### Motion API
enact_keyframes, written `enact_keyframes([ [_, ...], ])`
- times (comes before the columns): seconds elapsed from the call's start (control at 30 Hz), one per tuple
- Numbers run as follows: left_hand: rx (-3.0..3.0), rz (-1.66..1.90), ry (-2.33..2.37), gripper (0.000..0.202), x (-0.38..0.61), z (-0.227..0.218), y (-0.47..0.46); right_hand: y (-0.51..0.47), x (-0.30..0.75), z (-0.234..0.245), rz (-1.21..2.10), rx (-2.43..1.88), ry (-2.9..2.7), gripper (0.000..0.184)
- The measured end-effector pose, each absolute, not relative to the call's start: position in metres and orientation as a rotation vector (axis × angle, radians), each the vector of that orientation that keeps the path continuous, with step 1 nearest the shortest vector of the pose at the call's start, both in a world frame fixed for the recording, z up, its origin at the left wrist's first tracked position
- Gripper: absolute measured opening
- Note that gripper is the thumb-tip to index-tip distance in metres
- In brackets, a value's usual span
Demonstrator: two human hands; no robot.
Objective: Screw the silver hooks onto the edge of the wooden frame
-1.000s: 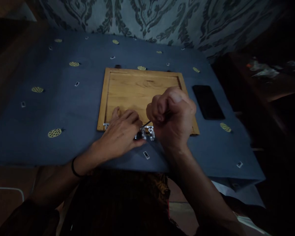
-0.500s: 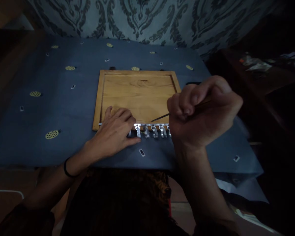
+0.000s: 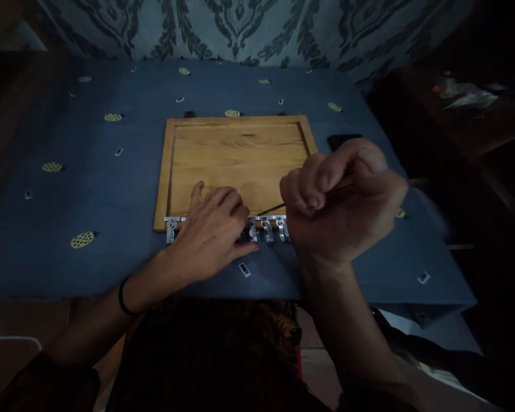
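A framed wooden panel lies flat on the cloth-covered table. Along its near edge runs a metal hook rail with several silvery hooks hanging over the front. My left hand grips the rail near its middle, fingers bent on top and thumb along the hooks, hiding part of it. In my closed right hand is a screwdriver; its thin dark shaft slants down left, the tip at the rail just right of my left fingers. Whether the tip sits in a screw is too small to tell.
A blue cloth with pineapple prints covers the table. A flat dark object lies beyond my right hand. Patterned fabric hangs behind the table. Plastic wrapping rests on dark furniture at right.
My left hand has slid right along the rail, uncovering hooks at its left end. My right hand has come lower and leftward, bringing the screwdriver tip down to the rail.
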State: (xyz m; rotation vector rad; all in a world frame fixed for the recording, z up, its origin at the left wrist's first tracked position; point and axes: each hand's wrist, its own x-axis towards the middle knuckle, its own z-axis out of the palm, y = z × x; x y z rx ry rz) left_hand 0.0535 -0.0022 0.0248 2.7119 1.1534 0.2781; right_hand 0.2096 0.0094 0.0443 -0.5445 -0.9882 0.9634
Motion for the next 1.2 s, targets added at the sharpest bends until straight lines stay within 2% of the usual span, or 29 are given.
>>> enact_keyframes([
  [0.2,2.699,0.271,1.135,0.032,0.055,0.022,-0.002,0.006,0.205,0.044,0.952,-0.598,-1.073,0.050],
  [0.63,2.691,0.305,1.119,0.028,0.055,0.021,0.000,0.003,0.201,0.036,0.923,-0.616,-1.160,0.052],
  [0.87,2.680,0.281,1.122,0.031,0.055,0.020,0.001,0.001,0.199,0.039,1.003,-0.596,-1.069,0.038],
  [1.03,2.694,0.288,1.125,0.030,0.055,0.019,0.001,0.000,0.213,0.041,0.950,-0.730,-1.329,0.025],
  [1.13,2.682,0.253,1.128,0.032,0.055,0.019,0.002,0.006,0.219,0.043,0.960,-0.672,-1.383,0.030],
  [1.2,2.675,0.258,1.120,0.030,0.055,0.020,0.002,0.010,0.221,0.045,1.098,-0.616,-1.389,0.037],
])
